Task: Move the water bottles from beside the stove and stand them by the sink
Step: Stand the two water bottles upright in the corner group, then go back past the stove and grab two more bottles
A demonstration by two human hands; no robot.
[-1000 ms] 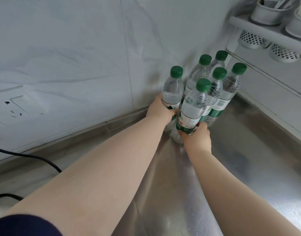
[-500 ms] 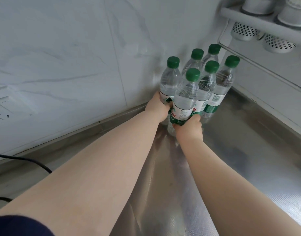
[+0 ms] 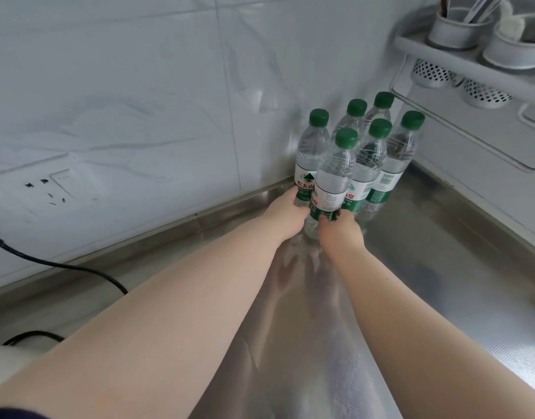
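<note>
Several clear water bottles with green caps stand upright in a tight cluster in the back corner of a steel counter (image 3: 441,252). My left hand (image 3: 285,213) is wrapped around the lower part of the back-left bottle (image 3: 311,155). The front bottle (image 3: 334,176) is gripped low, at its green label, by my right hand (image 3: 340,231). Behind these two stand the other bottles (image 3: 396,158), touching one another. The bases of the held bottles are hidden by my hands.
White marble-look tile walls meet at the corner behind the bottles. A wall rack (image 3: 471,65) with white utensil cups (image 3: 453,28) hangs at upper right. A wall socket (image 3: 48,186) and a black cable (image 3: 63,267) are at left.
Both hands keep the same grips on the two front bottles. The view has shifted, so the socket and more of the cable show at left. The bottle cluster looks unmoved.
</note>
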